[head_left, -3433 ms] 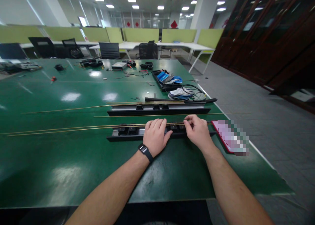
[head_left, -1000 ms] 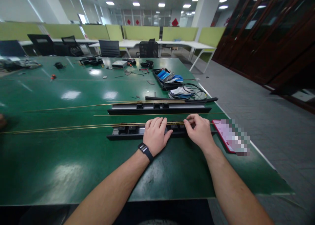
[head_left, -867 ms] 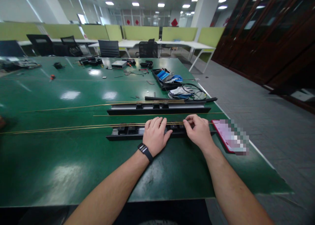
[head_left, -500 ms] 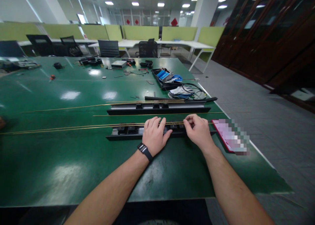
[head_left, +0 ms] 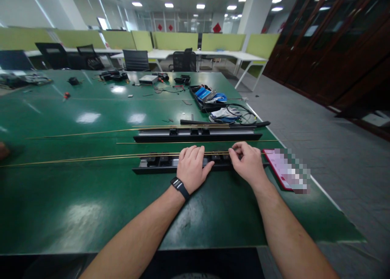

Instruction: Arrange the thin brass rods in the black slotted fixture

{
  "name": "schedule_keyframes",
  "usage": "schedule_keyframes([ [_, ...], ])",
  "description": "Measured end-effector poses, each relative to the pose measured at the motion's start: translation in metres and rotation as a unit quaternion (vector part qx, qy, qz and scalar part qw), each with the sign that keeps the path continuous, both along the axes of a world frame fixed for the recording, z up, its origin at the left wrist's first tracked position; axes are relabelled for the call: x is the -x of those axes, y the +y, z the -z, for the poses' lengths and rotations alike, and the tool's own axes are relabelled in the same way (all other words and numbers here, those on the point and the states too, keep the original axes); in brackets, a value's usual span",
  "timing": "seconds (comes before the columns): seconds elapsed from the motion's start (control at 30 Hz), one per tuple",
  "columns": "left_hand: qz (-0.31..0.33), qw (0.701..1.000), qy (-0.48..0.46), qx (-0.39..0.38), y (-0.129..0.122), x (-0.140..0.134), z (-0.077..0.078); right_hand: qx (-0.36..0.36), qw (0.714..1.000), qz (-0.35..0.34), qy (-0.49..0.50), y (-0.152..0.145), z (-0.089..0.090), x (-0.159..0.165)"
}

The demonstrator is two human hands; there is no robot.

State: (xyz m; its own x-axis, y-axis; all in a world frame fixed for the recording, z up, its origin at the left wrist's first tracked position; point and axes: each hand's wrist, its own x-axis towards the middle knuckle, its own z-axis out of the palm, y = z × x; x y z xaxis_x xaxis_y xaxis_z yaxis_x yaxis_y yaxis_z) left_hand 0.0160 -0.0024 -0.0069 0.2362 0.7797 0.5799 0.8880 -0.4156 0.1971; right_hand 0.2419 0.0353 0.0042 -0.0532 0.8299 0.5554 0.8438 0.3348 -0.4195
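Note:
A black and silver channel-shaped rail [head_left: 152, 171] lies crosswise in front of me, with small black blocks [head_left: 163, 160] set in it. Long thin brass rods [head_left: 91, 159] run along its top and stretch far out to the left. My left hand [head_left: 191, 165], a dark watch on its wrist, rests flat across the rail and rods, fingers together and thumb out to the side. Towards the rail's right end, my right hand [head_left: 248, 161] pinches at the rods with thumb and index finger. The fingertips partly hide the spot they grip.
Behind lies a second similar rail [head_left: 198, 138] with more rods on it; a single rod [head_left: 146, 142] lies between the two. A red-edged, pixelated flat object [head_left: 276, 165] is by my right hand. Farther back are a black tray [head_left: 198, 102], gloves [head_left: 225, 114] and cables.
The whole view has shifted very slightly. Both hands keep the same place and pose on the rail and rods.

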Motion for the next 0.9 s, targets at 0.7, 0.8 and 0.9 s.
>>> schedule_keyframes([
  [0.7, -0.007, 1.000, -0.005, 0.004, -0.0009, -0.0004, -0.0014, -0.005, 1.000, -0.013, 0.009, -0.0006, -0.0004, 0.0016],
  [0.8, -0.008, 1.000, -0.006, 0.005, -0.0009, -0.0004, -0.0016, 0.000, 1.000, -0.023, 0.007, -0.0008, -0.0006, 0.0028],
  [0.9, -0.007, 1.000, -0.006, 0.003, -0.0007, 0.0001, -0.0017, 0.000, 1.000, -0.025, 0.009, -0.0005, -0.0002, 0.0027],
])
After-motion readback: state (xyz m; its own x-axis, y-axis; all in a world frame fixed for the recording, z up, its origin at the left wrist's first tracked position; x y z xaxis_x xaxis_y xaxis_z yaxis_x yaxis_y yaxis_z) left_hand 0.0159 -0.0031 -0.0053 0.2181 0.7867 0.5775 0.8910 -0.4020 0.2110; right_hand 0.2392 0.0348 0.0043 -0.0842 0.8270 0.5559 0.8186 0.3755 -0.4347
